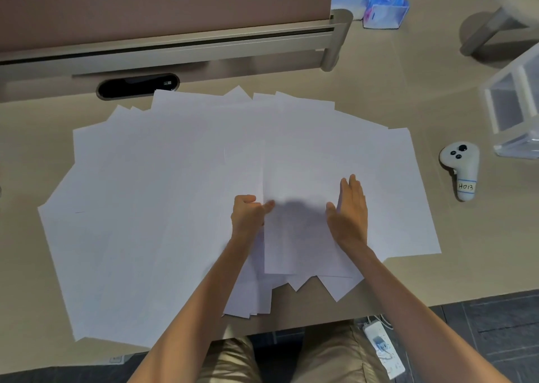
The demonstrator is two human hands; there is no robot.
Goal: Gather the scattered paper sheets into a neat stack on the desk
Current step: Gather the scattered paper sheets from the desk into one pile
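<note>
Though the head view is the only one given, it takes in the whole job: plain white paper sheets [163, 207] lie fanned and overlapping across most of the smooth beige worktop [408, 97], from near the black oval cable opening [137, 86] at the back to the near edge, where a few corners overhang. In the middle, closest to the person, a small uneven pile of sheets [300, 245] sits between the two hands. The left hand [249, 215] has its fingers curled and its thumb laid over the pile's left edge, pinching it. The right hand [350, 210] is flat with straight fingers, standing on its side against the pile's right edge and holding nothing. The step in hand looks like squaring this first pile, and most of the task lies ahead, since the wide fan is ungathered. To do it well, I judge both palms should press inward on opposite edges together, then on the near and far edges, so the jutting bottom corners slide in. Loose paper slips readily, so light, even pressure beats a shove that would buckle the top sheet. Sweeping the outer sheets inward should steer clear of the white handheld controller with black buttons [460, 169] and the clear plastic box [513, 111], both well apart on the right.
</note>
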